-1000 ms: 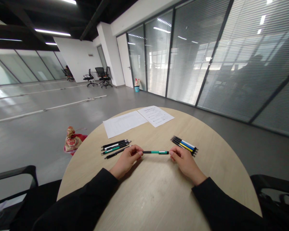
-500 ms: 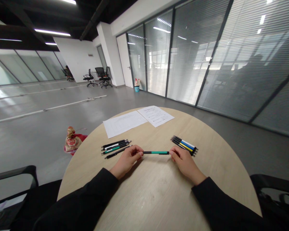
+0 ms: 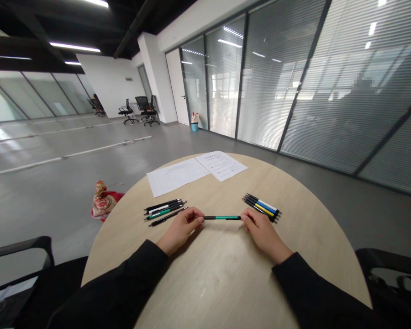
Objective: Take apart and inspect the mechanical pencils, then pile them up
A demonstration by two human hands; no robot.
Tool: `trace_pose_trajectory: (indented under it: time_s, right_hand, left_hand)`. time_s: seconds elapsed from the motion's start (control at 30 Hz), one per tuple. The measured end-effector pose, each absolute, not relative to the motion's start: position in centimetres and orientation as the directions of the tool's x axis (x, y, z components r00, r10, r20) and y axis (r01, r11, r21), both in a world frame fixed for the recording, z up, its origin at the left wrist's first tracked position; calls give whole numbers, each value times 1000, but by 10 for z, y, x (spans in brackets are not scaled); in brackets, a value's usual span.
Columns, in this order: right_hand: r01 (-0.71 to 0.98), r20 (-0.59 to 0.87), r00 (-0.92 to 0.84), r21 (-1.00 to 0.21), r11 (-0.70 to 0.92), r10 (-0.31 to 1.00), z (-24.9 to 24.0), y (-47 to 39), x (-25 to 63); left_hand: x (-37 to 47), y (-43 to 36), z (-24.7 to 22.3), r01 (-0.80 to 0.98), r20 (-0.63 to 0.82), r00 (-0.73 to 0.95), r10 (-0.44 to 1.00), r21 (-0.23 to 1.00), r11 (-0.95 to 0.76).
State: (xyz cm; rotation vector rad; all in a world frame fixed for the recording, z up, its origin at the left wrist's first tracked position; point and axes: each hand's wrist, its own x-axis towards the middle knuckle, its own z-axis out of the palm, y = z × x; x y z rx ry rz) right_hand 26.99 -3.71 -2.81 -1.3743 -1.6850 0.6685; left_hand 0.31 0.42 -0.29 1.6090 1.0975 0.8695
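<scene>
A green and black pen (image 3: 222,218) lies level between my two hands, above the middle of the round table (image 3: 205,278). My left hand (image 3: 185,226) pinches its black left end. At its other end, the fingertips of my right hand (image 3: 262,230) are closed on the tip. Several pens (image 3: 162,211), mostly black with one green and one white section, lie side by side left of my left hand. Just behind my right hand is another row of pens (image 3: 263,206) with white, blue and yellow sections, partly hidden by that hand.
Two printed sheets, one on the left (image 3: 177,176) and one on the right (image 3: 222,165), lie at the table's far side. A red and beige bag (image 3: 104,201) is beyond the left edge. Chair armrests flank the table, at left (image 3: 20,244) and right (image 3: 390,258).
</scene>
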Motion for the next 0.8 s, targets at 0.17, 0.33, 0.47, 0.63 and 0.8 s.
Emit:
trace_pose_trajectory:
  time_s: [0.17,0.33,0.47,0.63,0.8]
  right_hand:
    - [509,265,-51,-823,254,963,-27,-37,270]
    - [512,244,-56,-825,238,968,-27,-37,270]
    - [520,231,-58,-823,227,971,-29,-37,270]
    - [535,208,-72,-818,214,976,-30,-36,272]
    - [557,198,-86,-803,212,976,-30,-35,272]
  left_hand:
    - [3,4,-1,248,30,347,937,961,-122]
    - [3,3,-2,240,33,352,935,963,-125]
    - [2,3,-4,262,30,374,927,955,-137]
    - [0,4,-5,341,43,407,913,920,-195]
    - [-1,5,-5,391,64,437,897,885,-253]
